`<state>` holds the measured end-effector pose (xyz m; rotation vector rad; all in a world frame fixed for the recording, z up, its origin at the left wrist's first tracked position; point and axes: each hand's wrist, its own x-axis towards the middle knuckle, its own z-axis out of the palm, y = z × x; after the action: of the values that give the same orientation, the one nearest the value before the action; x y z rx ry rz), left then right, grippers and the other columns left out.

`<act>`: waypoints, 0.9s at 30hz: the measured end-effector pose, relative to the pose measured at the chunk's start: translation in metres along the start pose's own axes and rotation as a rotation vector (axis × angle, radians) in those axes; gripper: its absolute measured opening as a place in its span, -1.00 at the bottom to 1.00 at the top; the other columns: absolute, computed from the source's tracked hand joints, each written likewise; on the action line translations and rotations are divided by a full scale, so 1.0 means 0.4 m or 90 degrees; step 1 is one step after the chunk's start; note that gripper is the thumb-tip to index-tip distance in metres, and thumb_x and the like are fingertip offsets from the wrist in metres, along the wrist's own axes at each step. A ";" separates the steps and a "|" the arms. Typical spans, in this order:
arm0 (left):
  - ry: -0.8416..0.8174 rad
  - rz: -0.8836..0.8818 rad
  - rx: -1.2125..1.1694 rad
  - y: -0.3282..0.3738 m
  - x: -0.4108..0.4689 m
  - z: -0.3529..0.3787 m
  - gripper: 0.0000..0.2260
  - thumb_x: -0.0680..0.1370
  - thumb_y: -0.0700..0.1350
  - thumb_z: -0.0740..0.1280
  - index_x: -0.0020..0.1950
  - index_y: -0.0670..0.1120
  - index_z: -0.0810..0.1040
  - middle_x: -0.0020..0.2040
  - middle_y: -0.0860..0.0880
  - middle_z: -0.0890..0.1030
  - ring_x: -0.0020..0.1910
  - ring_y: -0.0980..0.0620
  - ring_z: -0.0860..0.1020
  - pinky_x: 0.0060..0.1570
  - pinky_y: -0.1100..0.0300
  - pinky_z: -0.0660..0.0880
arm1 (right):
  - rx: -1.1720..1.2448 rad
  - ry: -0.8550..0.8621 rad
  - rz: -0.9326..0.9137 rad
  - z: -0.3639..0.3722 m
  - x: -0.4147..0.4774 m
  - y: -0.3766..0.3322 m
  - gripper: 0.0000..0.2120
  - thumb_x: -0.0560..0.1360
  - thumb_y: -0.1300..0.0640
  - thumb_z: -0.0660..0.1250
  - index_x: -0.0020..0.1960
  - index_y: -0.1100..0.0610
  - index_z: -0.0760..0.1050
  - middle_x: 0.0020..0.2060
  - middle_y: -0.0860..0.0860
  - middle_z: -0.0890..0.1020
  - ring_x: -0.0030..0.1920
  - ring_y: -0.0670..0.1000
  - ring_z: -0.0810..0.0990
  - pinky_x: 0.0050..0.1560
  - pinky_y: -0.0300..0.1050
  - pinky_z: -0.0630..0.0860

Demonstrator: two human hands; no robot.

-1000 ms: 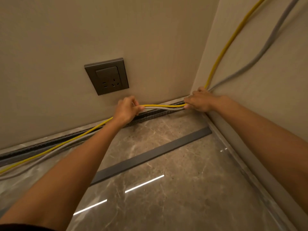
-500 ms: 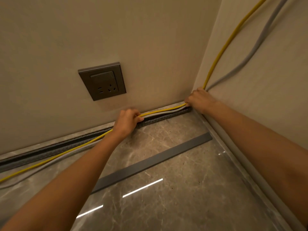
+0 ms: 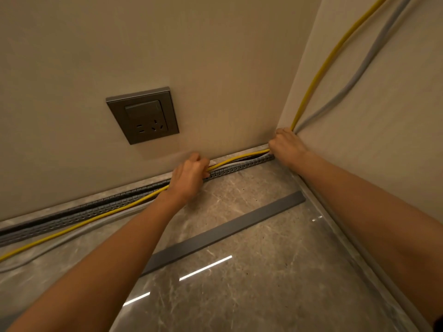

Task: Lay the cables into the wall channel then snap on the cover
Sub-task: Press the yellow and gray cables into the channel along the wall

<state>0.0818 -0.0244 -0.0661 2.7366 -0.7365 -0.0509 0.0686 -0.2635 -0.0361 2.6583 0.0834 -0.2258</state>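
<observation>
Two bare forearms are seen — no sleeves, watch, bracelet or gloves are worn. The left hand (image 3: pixel 189 174) is found toward 11 o'clock, the right hand (image 3: pixel 286 146) toward 1 o'clock. No rings can be made out — the fingers are largely curled under.
</observation>
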 end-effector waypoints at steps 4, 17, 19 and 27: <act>0.023 0.053 0.031 -0.008 -0.016 0.013 -0.91 0.56 -0.26 0.25 0.00 -0.25 0.52 0.06 -0.25 0.51 -0.10 -0.31 0.56 -0.24 -0.06 0.47 | -0.011 -0.002 -0.048 0.005 -0.007 0.018 -0.76 0.55 0.29 0.15 0.13 0.22 0.54 0.15 0.17 0.61 0.25 0.15 0.48 0.30 -0.03 0.26; 0.006 -0.214 -0.027 0.029 0.040 -0.013 -0.76 0.49 -0.17 0.32 0.05 -0.31 0.59 0.09 -0.33 0.60 0.08 -0.31 0.55 0.04 -0.06 0.52 | 0.072 -0.012 0.072 -0.028 0.010 -0.022 -0.72 0.57 0.33 0.13 0.24 0.23 0.44 0.23 0.18 0.55 0.27 0.18 0.51 0.34 -0.01 0.28; -0.024 -0.301 -0.067 0.036 0.060 -0.028 -0.66 0.44 -0.16 0.39 0.15 -0.31 0.54 0.18 -0.30 0.55 0.17 -0.28 0.52 0.12 -0.03 0.51 | 0.092 -0.024 0.105 -0.041 0.018 -0.031 -0.70 0.56 0.34 0.14 0.26 0.24 0.43 0.25 0.18 0.54 0.28 0.18 0.50 0.32 0.00 0.32; -0.082 -0.359 -0.074 0.039 0.094 -0.029 -0.59 0.43 -0.15 0.43 0.23 -0.27 0.50 0.25 -0.25 0.54 0.23 -0.22 0.52 0.18 0.03 0.50 | 0.175 -0.047 0.188 -0.069 0.047 -0.045 -0.66 0.58 0.31 0.12 0.35 0.23 0.39 0.33 0.16 0.47 0.35 0.15 0.46 0.31 -0.02 0.38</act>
<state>0.1083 -0.0525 -0.0486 2.7531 0.0293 -0.3815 0.0892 -0.2344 -0.0231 2.8840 -0.3879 -0.2522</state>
